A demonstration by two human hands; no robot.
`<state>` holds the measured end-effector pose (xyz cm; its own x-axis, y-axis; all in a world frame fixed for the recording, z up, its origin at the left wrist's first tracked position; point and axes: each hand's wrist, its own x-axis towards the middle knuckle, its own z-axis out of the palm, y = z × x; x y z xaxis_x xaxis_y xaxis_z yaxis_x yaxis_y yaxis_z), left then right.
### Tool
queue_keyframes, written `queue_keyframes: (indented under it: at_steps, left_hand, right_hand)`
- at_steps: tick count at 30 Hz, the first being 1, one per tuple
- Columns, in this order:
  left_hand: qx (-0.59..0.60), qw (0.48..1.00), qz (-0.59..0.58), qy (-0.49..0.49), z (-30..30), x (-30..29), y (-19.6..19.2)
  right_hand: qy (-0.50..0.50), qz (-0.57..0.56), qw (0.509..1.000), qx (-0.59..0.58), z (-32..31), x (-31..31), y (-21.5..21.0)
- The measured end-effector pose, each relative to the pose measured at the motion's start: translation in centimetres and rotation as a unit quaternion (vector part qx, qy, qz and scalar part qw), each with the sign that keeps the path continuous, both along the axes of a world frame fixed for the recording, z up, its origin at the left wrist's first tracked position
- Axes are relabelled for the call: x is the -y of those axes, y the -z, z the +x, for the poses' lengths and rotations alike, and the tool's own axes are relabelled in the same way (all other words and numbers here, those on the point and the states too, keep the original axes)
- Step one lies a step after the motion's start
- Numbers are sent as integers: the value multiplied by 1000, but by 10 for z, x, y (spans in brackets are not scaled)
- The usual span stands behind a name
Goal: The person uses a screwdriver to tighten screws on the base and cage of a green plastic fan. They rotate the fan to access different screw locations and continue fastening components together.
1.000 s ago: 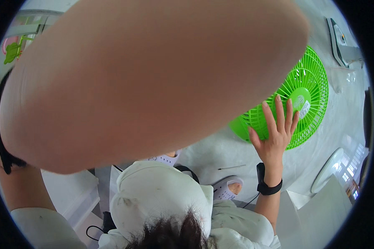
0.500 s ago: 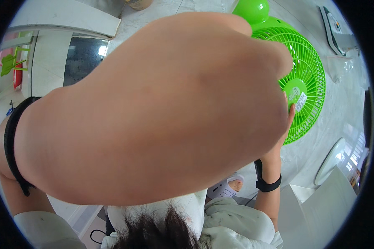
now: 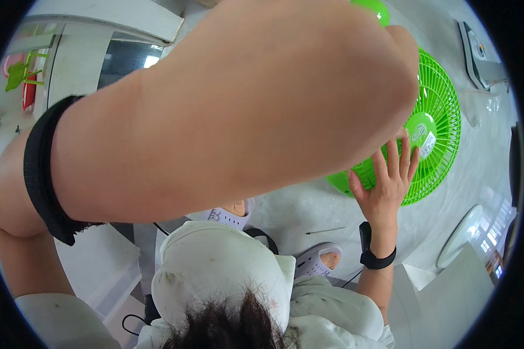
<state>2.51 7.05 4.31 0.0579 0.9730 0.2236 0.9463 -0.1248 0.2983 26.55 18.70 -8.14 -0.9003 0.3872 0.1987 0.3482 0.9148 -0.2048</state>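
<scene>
A bright green fan (image 3: pixel 439 116) lies on the grey floor, its round ribbed grille facing up. On the grille's hub (image 3: pixel 419 129) is a white label. My right hand (image 3: pixel 387 183) lies on the near-left side of the grille with its fingers spread. A black band circles that wrist. My left hand (image 3: pixel 332 87) is very close to the camera, back of the hand toward it, and covers much of the view. Its fingers curl away at the knuckles; whatever they hold, if anything, is hidden. The left arm also wears a black band (image 3: pixel 43 174).
A thin rod (image 3: pixel 325 231) lies on the floor near my lilac clogs (image 3: pixel 317 262). Flat scales (image 3: pixel 477 55) and a clear plastic bag (image 3: pixel 480 107) are at the far right. A round white disc (image 3: pixel 460 235) leans near a white box (image 3: pixel 454 285). Green chair at far left (image 3: pixel 20 75).
My left hand and forearm have risen toward the top of the view, uncovering the rod and a second clog. My right hand, earlier partly hidden, now shows spread fingers on the grille.
</scene>
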Motion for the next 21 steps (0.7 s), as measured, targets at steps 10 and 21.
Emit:
queue_keyframes:
  at_steps: [10, 21]
  left_hand:
    - [21, 998, -61, 22, -21, -21, -9]
    - [12, 995, -97, 18, -24, 7, -27]
  right_hand:
    - [-2, 4, 1000, 12, -1, 2, -3]
    - [8, -5, 1000, 11, -1, 2, -3]
